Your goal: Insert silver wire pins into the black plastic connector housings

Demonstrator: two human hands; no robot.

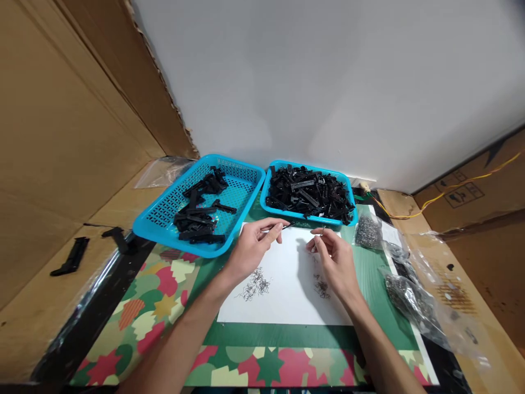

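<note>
My left hand is closed around a small black plastic part, mostly hidden by the fingers, above the upper edge of a white sheet. To its right, my right hand hovers over the same sheet, thumb and fingers pinched; a tiny thin bit seems to show at the fingertips, too small to name. Two loose heaps of fine bent wire pieces lie on the paper, a left heap and a smaller right heap beside my right wrist.
Behind my hands stands a blue basket full of black plastic parts. A larger blue basket at left holds fewer. Clear bags of small metal pieces lie at right. Black parts rest on cardboard at far left. A yellow wire crosses the right side.
</note>
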